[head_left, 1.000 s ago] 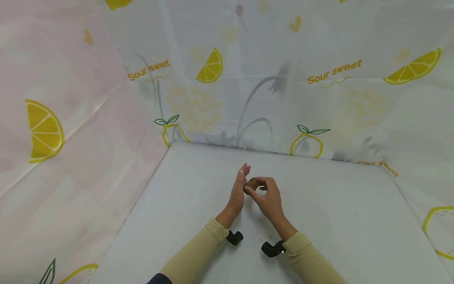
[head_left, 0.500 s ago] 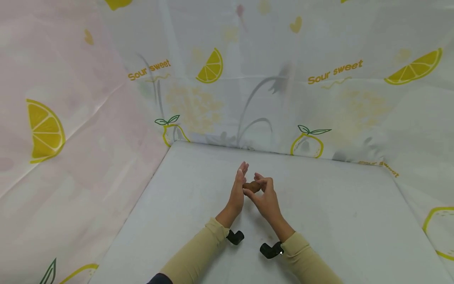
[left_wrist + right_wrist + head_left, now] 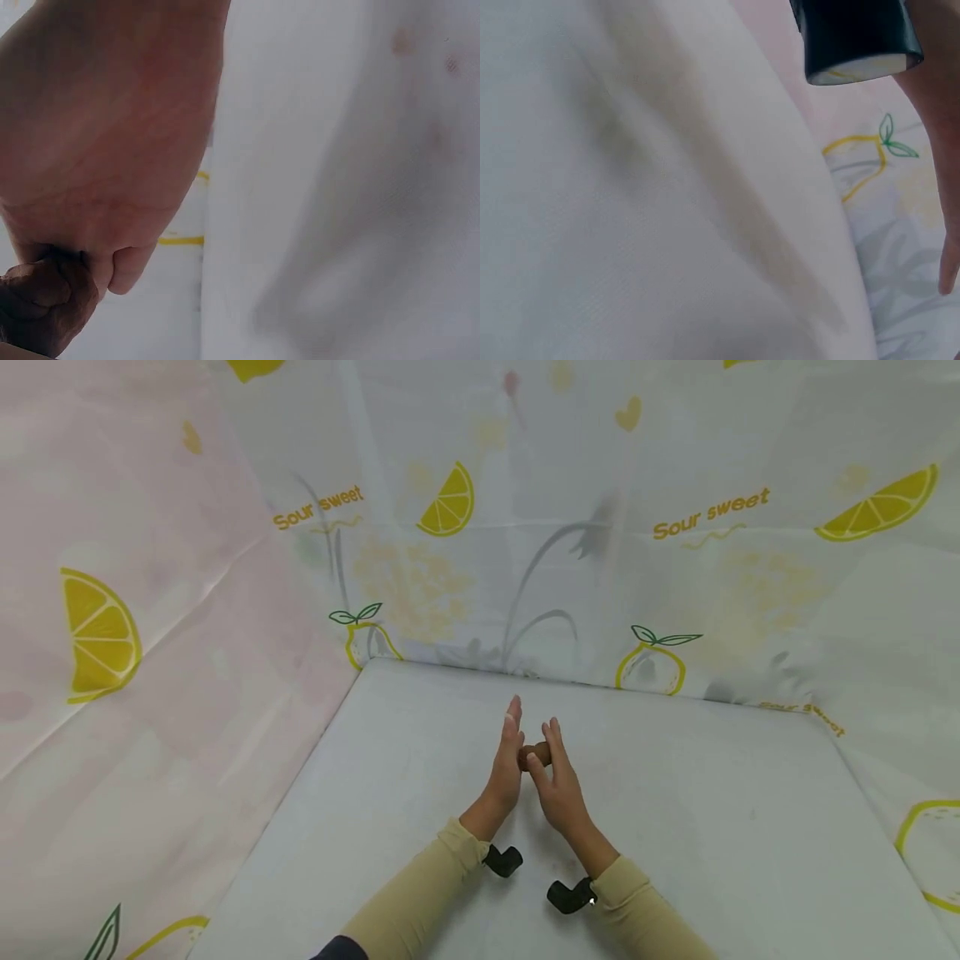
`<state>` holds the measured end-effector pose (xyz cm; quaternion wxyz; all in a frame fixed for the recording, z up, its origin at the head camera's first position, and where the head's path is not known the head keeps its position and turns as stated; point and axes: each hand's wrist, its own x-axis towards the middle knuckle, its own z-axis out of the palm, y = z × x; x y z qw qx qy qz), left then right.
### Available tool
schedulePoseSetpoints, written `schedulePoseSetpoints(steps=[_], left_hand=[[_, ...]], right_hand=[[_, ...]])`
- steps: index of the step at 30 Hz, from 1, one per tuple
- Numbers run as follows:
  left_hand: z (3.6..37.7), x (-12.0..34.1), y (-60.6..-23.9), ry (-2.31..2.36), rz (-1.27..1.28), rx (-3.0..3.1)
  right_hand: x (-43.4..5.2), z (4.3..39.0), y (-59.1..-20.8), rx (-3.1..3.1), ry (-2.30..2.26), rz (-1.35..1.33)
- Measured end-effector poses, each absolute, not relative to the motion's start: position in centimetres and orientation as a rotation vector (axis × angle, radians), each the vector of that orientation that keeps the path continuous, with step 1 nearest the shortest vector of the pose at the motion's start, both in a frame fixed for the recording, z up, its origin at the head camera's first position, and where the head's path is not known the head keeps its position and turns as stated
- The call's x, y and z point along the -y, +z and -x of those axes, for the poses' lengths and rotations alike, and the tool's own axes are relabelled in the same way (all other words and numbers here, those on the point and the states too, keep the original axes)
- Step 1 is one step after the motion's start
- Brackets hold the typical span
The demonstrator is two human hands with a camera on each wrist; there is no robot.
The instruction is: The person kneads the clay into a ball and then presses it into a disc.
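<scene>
Because a small brown lump (image 3: pixel 534 754) sits pressed between the two upright palms, the head view shows the left hand (image 3: pixel 507 766) and right hand (image 3: pixel 556 782) standing edge-down on the white table (image 3: pixel 720 827), near its middle and well short of the back edge where the lemon-printed cloth (image 3: pixel 660 568) rises; both sets of fingers are straight and close together, so the lump seems squeezed or rolled rather than pinched. From the left wrist, only the heel of the left palm (image 3: pixel 97 142) and a wrinkled brown mass (image 3: pixel 41 304) at the bottom-left corner show, fingers out of frame. From the right wrist, blurred table, a black camera mount (image 3: pixel 855 37) and a sliver of hand appear; the lump is hidden.
</scene>
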<state>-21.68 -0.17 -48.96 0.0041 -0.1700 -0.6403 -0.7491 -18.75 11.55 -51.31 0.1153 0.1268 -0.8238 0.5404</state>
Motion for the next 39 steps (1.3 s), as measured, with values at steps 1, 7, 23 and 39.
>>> schedulePoseSetpoints(steps=[1,7,23,39], left_hand=[[21.7,0.2,-48.9,-2.335,0.518,2.01],[22.2,0.3,-48.7,-2.272,0.48,2.055],[22.6,0.4,-49.5,-2.358,0.338,2.124],[20.5,-0.2,-50.1,-2.317,0.674,2.224]], right_hand=[[-11.5,18.7,-51.4,2.403,1.594,-0.39],[-11.3,18.0,-52.0,2.313,1.636,-0.489],[-9.5,16.0,-51.2,2.134,1.66,-0.693],[-10.6,20.1,-48.7,2.267,2.06,-0.238]])
